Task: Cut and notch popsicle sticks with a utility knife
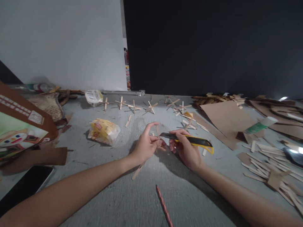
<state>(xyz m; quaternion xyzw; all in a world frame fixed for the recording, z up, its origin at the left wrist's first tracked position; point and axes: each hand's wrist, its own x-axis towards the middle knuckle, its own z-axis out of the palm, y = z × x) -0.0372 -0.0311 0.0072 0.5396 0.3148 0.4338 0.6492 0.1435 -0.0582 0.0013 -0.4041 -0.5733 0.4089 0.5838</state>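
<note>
In the head view, the left hand's (148, 143) fingers pinch a flat pale wooden stick (157, 130) above the grey counter (118, 201), while the right hand's (187, 151) fingers close around a yellow-and-black plastic cutter (200, 141), its blade at the stick; whether they touch is unclear. A row of crossed pale wooden sticks (121, 102) along the back looks finished; the held stick seems mid-work, and a pile of loose pale wooden sticks (259, 167) at right lies unassembled.

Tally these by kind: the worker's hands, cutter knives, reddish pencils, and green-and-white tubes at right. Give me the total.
Left hand and right hand: 2
Cutter knife: 1
Reddish pencil: 1
Green-and-white tube: 1
Total: 5
</note>
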